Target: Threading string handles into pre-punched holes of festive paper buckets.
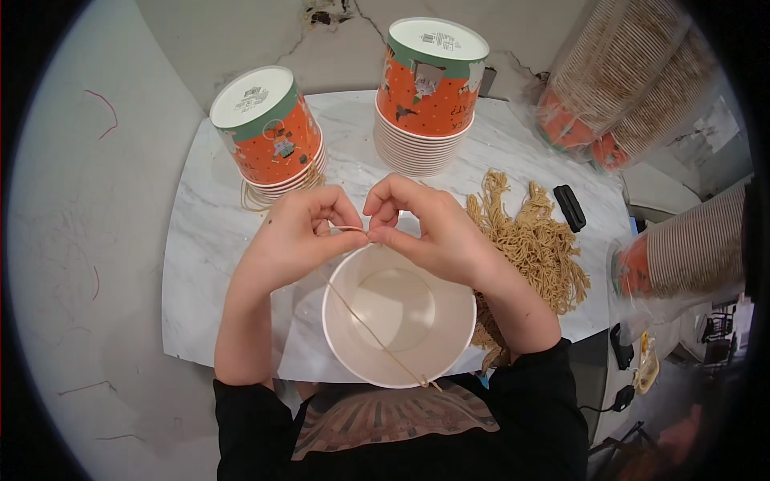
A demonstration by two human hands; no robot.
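A white paper bucket point(340, 309) stands mouth up at the table's near edge, close to my body. A thin tan cord point(355, 314) stretches over its mouth, with a knotted end at the near rim. At the far rim my left hand point(298, 228) pinches the cord between thumb and forefinger. My right hand point(433, 228) meets it there, thumb and forefinger closed on the same cord. The fingertips nearly touch, and they hide the exact spot where the cord meets the rim.
Two stacks of upside-down orange and green buckets, one left point(277, 148) and one centre point(429, 96), stand at the back. A pile of tan cords point(539, 250) lies right, beside a black object point(570, 208). Plastic-wrapped bucket stacks point(622, 76) stand farther right. A wall point(96, 200) borders the left.
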